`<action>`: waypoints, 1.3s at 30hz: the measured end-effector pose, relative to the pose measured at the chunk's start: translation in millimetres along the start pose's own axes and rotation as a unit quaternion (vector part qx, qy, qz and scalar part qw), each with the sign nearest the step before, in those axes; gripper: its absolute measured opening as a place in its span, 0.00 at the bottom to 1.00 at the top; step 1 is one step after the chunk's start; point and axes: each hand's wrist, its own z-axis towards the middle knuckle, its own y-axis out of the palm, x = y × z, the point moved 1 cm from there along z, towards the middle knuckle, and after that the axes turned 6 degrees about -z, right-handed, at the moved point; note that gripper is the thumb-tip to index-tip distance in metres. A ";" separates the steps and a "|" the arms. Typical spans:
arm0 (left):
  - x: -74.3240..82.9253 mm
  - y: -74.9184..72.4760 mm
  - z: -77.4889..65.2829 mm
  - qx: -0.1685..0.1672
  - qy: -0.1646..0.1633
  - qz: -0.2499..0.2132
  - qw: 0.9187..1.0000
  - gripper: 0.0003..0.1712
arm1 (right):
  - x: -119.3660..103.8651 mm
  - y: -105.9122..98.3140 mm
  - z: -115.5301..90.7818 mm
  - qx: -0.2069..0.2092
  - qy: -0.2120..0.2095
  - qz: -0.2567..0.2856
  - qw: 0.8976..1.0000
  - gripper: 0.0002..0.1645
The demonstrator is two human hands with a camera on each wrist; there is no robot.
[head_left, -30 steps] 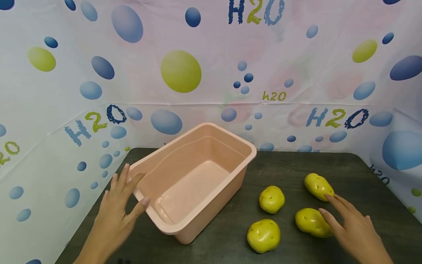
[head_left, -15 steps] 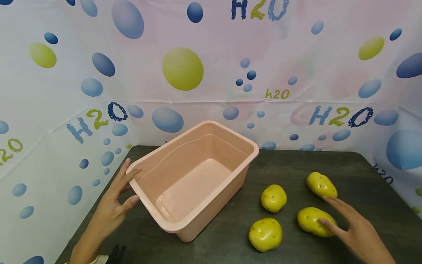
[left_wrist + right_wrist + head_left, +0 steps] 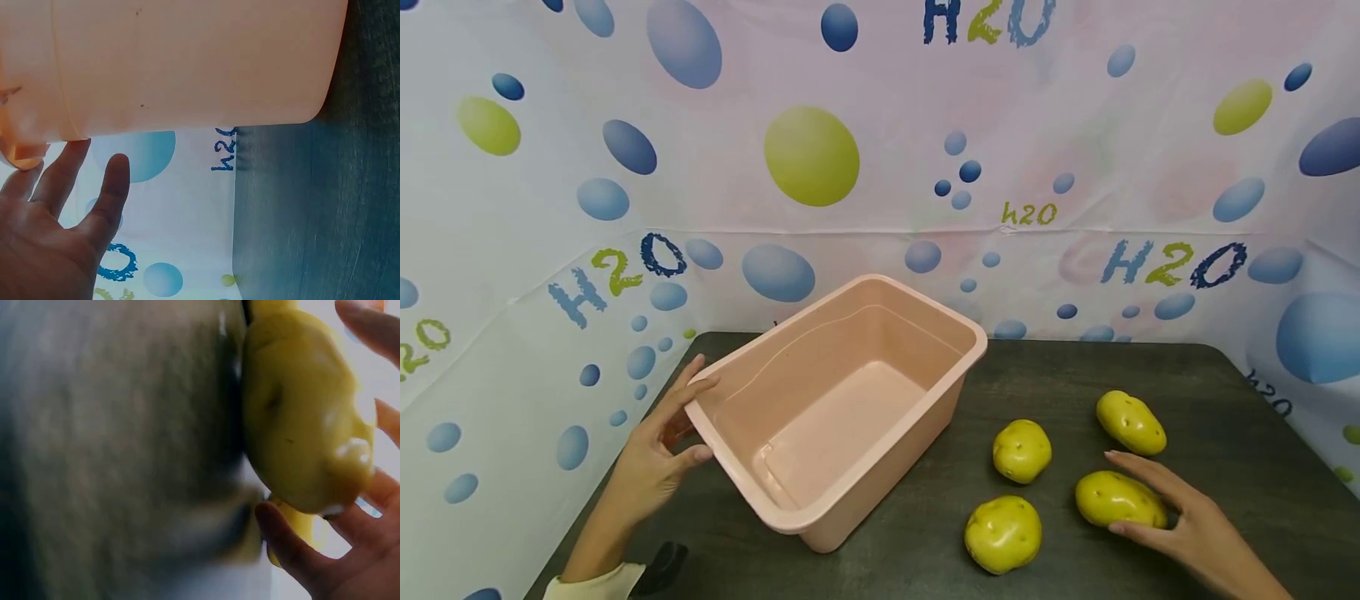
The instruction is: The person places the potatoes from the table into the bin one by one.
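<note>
A peach plastic basin (image 3: pixel 850 433) stands at an angle on the dark table. At its near left corner my left hand (image 3: pixel 651 458) holds the rim, index finger over the edge and other fingers outside; in the left wrist view, fingers (image 3: pixel 62 175) meet the outer wall below the rim. My right hand (image 3: pixel 1187 521) is spread around a glossy yellow potato (image 3: pixel 1116 500), thumb on the near side and fingers beyond it. In the right wrist view the potato (image 3: pixel 306 419) lies between the thumb (image 3: pixel 287 540) and the fingers, with a visible gap at the upper fingertip.
Another long yellow potato (image 3: pixel 1131 422) lies just behind the right hand. Two rounder ones, a back one (image 3: pixel 1022 451) and a front one (image 3: pixel 1003 534), lie between basin and hand. A printed curtain (image 3: pixel 880 167) hangs behind the table (image 3: pixel 1075 375). A black object (image 3: pixel 662 568) shows near the left sleeve.
My right hand has shifted from between the two long potatoes to around the nearer one. My left hand has moved slightly outward along the basin's corner, with its thumb now outside the rim.
</note>
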 end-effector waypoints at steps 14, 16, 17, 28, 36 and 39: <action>-8.8 -1.1 4.7 -0.003 0.042 -0.066 0.997 0.32 | 0.6 9.4 5.3 0.009 -0.039 0.021 0.999 0.45; -11.2 -0.8 5.7 -0.004 0.047 -0.075 0.996 0.32 | 0.9 9.2 6.0 0.005 -0.039 0.023 0.999 0.45; -12.2 -0.4 6.2 -0.004 0.049 -0.080 0.996 0.32 | 1.3 9.1 6.2 0.003 -0.038 0.026 0.999 0.44; -20.2 -0.3 4.2 -0.006 0.065 -0.113 0.991 0.33 | 1.0 10.8 7.0 -0.075 0.010 0.039 0.996 0.45; -18.8 0.9 6.6 -0.003 0.050 -0.094 0.994 0.33 | 0.6 7.8 8.0 -0.087 0.040 0.033 0.995 0.43; -17.8 2.2 7.0 0.000 0.044 -0.089 0.995 0.33 | 1.1 6.5 7.5 -0.081 0.046 0.034 0.995 0.42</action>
